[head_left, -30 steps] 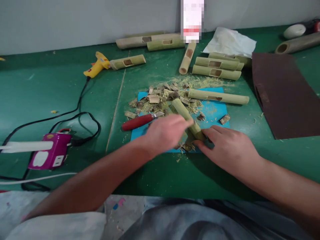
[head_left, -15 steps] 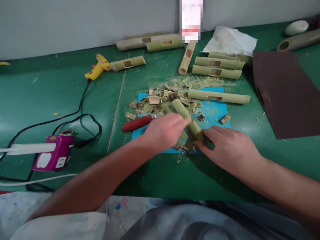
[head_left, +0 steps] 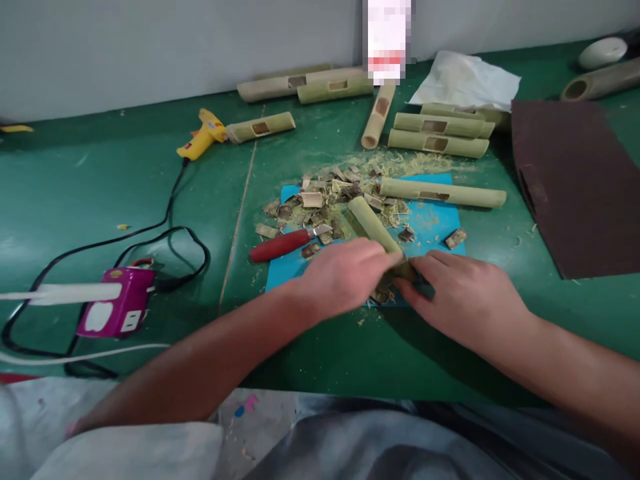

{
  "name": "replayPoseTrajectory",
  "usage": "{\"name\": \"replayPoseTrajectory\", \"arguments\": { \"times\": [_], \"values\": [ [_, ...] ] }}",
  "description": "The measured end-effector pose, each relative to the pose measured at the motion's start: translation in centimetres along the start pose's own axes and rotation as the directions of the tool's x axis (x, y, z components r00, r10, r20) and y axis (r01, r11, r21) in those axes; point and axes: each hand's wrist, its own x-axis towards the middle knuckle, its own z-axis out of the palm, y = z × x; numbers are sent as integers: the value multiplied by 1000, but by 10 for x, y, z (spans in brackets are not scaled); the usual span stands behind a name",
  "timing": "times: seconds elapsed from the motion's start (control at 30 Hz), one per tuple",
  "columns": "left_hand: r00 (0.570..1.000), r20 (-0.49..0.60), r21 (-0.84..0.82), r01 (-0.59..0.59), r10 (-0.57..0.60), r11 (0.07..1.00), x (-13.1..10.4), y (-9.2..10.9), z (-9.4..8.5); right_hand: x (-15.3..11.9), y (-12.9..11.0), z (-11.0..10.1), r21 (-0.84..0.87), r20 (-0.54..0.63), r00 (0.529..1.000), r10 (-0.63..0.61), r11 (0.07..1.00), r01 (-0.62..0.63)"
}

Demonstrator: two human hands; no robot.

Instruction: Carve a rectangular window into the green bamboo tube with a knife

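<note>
Left hand (head_left: 350, 273) has shifted along the bamboo tube (head_left: 373, 223) toward the right hand (head_left: 463, 287). Green worktop (head_left: 320, 360), smooth. Blue sheet (head_left: 445, 217), flat, probably catching waste. Tube, pale and round, slants over it; right hand grips its near end, likely steadying. Left curled closed, contents hidden. Red-handled knife (head_left: 283, 245) laid aside. Rough, curved chips (head_left: 313, 200) heaped.

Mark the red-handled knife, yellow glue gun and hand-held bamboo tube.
Red-handled knife (head_left: 285, 245): head view, on the handle.
Yellow glue gun (head_left: 207, 133): head view, on the body.
Hand-held bamboo tube (head_left: 375, 228): head view, outer wall.
</note>
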Motion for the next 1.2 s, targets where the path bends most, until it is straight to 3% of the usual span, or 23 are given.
{"name": "replayPoseTrajectory", "arguments": {
  "times": [0.1,0.27,0.37,0.5,0.63,0.7,0.87,1.03,1.2],
  "values": [
    [994,-73,10,82,-81,997,2,-6,-1,1,0,0,-11,13,1000,14,1000,-13],
    [998,-62,-29,-25,23,999,1,-14,-2,2,-1,-1,-10,42,999,21,1000,-21],
    [989,-135,30,67,-62,997,0,-15,-3,2,-1,0,-5,37,999,31,1000,-31],
    [999,-36,-43,-23,21,999,1,-15,-1,0,-1,2,-21,6,1000,13,1000,-13],
    [962,-195,-72,182,-193,981,2,-27,-2,0,-2,-1,-70,-47,999,-24,997,21],
    [939,-204,-93,263,-277,960,3,-32,-4,1,-2,-2,-74,-67,997,-42,997,37],
    [932,-198,-123,283,-303,951,2,-32,-6,5,-1,-2,-19,-86,994,-60,998,59],
    [937,-242,-154,217,-250,964,4,-24,-6,4,-1,2,90,-58,998,-28,995,33],
    [987,-152,-142,24,-45,990,1,-8,-4,3,-2,4,80,-10,1000,2,997,-1]
  ]
}}
